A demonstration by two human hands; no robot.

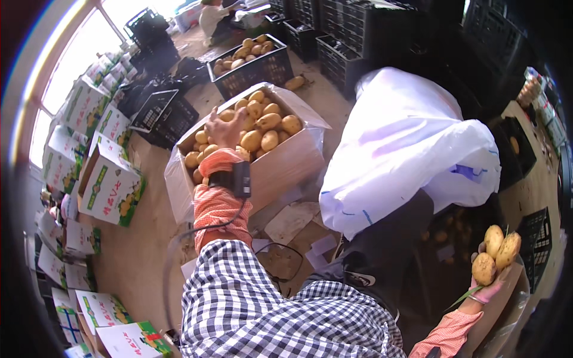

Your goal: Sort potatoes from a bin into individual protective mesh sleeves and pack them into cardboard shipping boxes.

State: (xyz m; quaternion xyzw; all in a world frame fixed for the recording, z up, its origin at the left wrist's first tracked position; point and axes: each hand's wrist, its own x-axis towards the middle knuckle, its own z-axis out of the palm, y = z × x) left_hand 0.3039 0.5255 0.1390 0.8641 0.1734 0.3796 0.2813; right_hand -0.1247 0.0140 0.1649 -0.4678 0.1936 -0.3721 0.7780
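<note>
My left hand [225, 130] lies palm down on the potatoes [251, 140] that fill a cardboard box [291, 156] lined with clear plastic film. Its fingers are spread, and I see nothing gripped in it. Far out to the right, my right hand [485, 286] holds three potatoes [493, 255] together, with smears of soil on their skins. A thin green blade, like a leaf, hangs by that hand. Beneath it stands another cardboard box [501, 308] with plastic film at its side; the inside is hidden.
A black plastic crate [255, 76] of potatoes stands behind the box. A white sack [403, 147] bulges at the right. Printed cartons [112, 188] line the left, near a black crate [165, 116]. Stacked crates [342, 27] and a seated person [217, 20] are farther back. Paper scraps [293, 221] litter the floor.
</note>
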